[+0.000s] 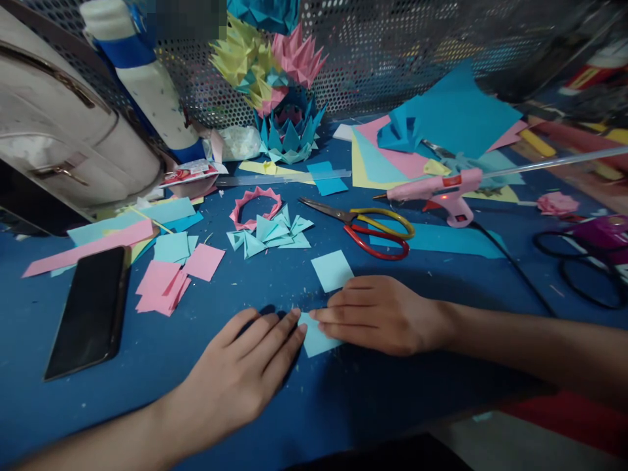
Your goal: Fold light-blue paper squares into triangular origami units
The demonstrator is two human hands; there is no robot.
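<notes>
A light blue paper piece lies flat on the blue table in front of me. My left hand rests with its fingers stretched out, fingertips on the paper's left edge. From the right, my right hand lies over the same paper, fingers extended and pressing on its upper right part, hiding some of it. Just beyond sits another light blue paper square. Farther off are several folded light blue paper pieces and a pink folded paper ring.
Red-and-yellow scissors and a pink glue gun lie behind my right hand, the gun's cord running right. A phone and pink paper squares are at left. Paper flowers stand against the mesh panel.
</notes>
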